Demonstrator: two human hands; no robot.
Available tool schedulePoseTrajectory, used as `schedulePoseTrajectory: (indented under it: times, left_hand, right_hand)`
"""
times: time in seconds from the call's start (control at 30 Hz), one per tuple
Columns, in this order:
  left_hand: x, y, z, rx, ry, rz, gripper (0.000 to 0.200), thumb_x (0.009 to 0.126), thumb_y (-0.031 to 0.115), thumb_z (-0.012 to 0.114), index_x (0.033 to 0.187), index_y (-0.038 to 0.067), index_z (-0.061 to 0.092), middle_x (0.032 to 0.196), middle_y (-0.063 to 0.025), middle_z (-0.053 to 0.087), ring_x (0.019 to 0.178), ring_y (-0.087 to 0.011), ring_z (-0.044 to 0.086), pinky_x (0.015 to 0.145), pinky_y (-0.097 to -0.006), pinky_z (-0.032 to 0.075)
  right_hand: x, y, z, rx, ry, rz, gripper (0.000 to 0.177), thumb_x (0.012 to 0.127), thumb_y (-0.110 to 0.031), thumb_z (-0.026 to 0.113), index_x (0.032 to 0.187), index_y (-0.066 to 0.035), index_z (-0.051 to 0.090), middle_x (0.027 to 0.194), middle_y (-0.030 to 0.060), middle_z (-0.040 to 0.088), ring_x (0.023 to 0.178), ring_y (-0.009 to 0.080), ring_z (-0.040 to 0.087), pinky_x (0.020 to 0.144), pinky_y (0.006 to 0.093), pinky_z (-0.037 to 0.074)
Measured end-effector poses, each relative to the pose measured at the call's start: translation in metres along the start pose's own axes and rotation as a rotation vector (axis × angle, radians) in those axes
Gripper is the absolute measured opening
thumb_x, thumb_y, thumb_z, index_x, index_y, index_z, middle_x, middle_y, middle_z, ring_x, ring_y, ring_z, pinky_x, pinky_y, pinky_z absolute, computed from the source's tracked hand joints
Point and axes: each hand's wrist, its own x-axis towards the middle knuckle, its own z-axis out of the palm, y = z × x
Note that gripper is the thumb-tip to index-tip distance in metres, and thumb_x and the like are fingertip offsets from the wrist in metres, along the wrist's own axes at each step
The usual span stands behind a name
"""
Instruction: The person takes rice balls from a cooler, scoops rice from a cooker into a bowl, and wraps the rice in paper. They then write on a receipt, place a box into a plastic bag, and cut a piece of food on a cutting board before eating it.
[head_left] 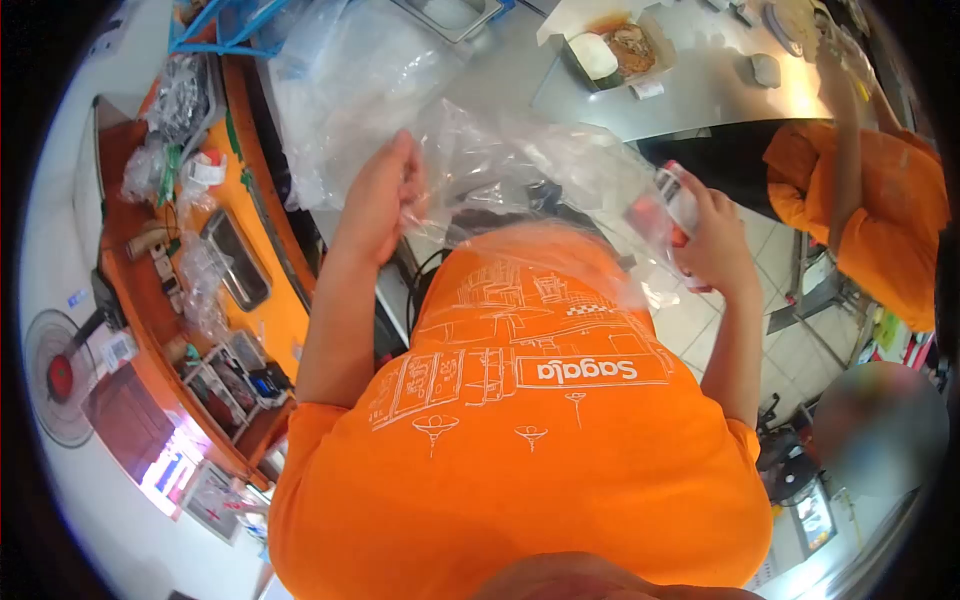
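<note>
A large clear plastic bag (500, 150) stretches between my two hands, in front of my orange shirt. On its left side, my left hand (385, 200) has its fingers curled in on the plastic edge. My right hand (715, 235) is wrapped round a red-and-white item (675, 205) at the other end of the bag. Plastic covers part of this item, and its kind I cannot tell.
More clear plastic bags (335, 90) lie on the steel table at left. An open food box (615, 55) with rice stands on the steel table (690, 105). At right, another person in an orange shirt (880, 220) works. A phone (237, 260) lies on the orange counter.
</note>
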Motion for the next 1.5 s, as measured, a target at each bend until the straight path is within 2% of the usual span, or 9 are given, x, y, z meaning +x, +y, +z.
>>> schedulePoseTrajectory:
  times: [0.33,0.47,0.6,0.67,0.9,1.17,1.27,1.37,1.5]
  left_hand:
    - [0.037,-0.035,-0.007,0.464,0.387,0.303,0.034,0.102,0.041,0.055,0.085,0.013,0.045,0.063,0.0065,0.035,0.050,-0.0064,0.036,0.047,-0.0237,0.029]
    - [0.034,-0.036,-0.007,0.616,0.381,0.429,0.043,0.102,0.040,0.048,0.091,-0.001,0.050,0.076,-0.0067,0.050,0.077,-0.0175,0.046,0.073,-0.0356,0.043]
    - [0.032,-0.033,-0.007,0.291,0.267,0.343,0.038,0.104,0.040,0.048,0.091,0.004,0.053,0.076,-0.0016,0.051,0.072,-0.0124,0.046,0.069,-0.0310,0.042]
    - [0.041,-0.045,-0.013,-0.125,0.107,0.389,0.034,0.104,0.040,0.049,0.097,0.008,0.057,0.077,0.0034,0.052,0.071,-0.0088,0.048,0.066,-0.0270,0.042]
    - [0.055,-0.068,-0.010,0.030,0.038,0.463,0.033,0.107,0.039,0.044,0.092,0.011,0.052,0.075,0.0049,0.044,0.062,-0.0059,0.039,0.056,-0.0227,0.036]
    - [0.044,-0.030,-0.011,0.153,0.195,0.718,0.035,0.107,0.038,0.046,0.087,0.009,0.049,0.071,0.0047,0.044,0.062,-0.0059,0.038,0.056,-0.0235,0.035]
    - [0.025,-0.009,-0.049,0.262,0.341,0.686,0.032,0.105,0.035,0.051,0.087,0.009,0.050,0.070,0.0047,0.044,0.062,-0.0065,0.040,0.059,-0.0240,0.036]
    - [0.008,0.006,-0.082,0.274,0.278,0.572,0.026,0.102,0.029,0.057,0.088,0.008,0.053,0.071,0.0038,0.047,0.064,-0.0071,0.044,0.064,-0.0240,0.039]
    - [-0.023,0.022,-0.094,0.697,0.161,0.492,0.017,0.097,0.021,0.063,0.095,0.005,0.058,0.081,-0.0002,0.055,0.079,-0.0101,0.056,0.074,-0.0257,0.044]
  right_hand:
    - [0.019,-0.053,-0.168,0.416,0.252,-0.562,0.100,0.061,0.000,0.083,0.148,-0.001,0.035,0.142,0.0139,0.046,0.128,0.0265,0.048,0.109,0.0382,0.039]
    - [0.047,-0.123,-0.159,0.601,0.322,-0.918,0.085,0.077,-0.011,0.076,0.150,0.001,0.034,0.149,0.0140,0.042,0.137,0.0255,0.043,0.115,0.0406,0.033]
    - [0.073,-0.189,-0.059,0.657,0.601,-1.179,0.118,0.053,-0.029,0.095,0.146,0.000,0.028,0.137,0.0162,0.042,0.126,0.0282,0.045,0.104,0.0410,0.039]
    - [0.084,-0.179,-0.003,0.555,0.318,-1.026,0.115,0.056,-0.027,0.094,0.146,-0.003,0.026,0.139,0.0196,0.037,0.131,0.0339,0.041,0.107,0.0436,0.039]
    - [0.106,-0.150,0.023,-0.001,0.001,-0.741,0.090,0.065,-0.013,0.085,0.143,-0.015,0.040,0.137,0.0213,0.041,0.127,0.0441,0.043,0.108,0.0494,0.040]
    - [0.126,-0.196,0.062,-0.479,0.014,-0.688,0.064,0.083,-0.047,0.072,0.139,-0.023,0.053,0.134,0.0167,0.053,0.130,0.0347,0.047,0.106,0.0601,0.033]
    - [0.097,-0.245,-0.044,-0.572,-0.626,-0.369,0.057,0.093,-0.058,0.055,0.105,-0.004,0.071,0.107,0.0178,0.069,0.110,0.0324,0.063,0.093,0.0436,0.049]
    - [0.067,-0.240,-0.065,-0.848,-0.643,-0.601,0.041,0.094,-0.043,0.060,0.110,-0.008,0.072,0.099,0.0087,0.072,0.100,0.0271,0.068,0.076,0.0359,0.054]
    - [0.044,-0.208,-0.020,-0.857,-0.319,-0.940,0.030,0.089,-0.034,0.064,0.108,-0.012,0.073,0.101,0.0069,0.071,0.103,0.0249,0.065,0.085,0.0370,0.050]
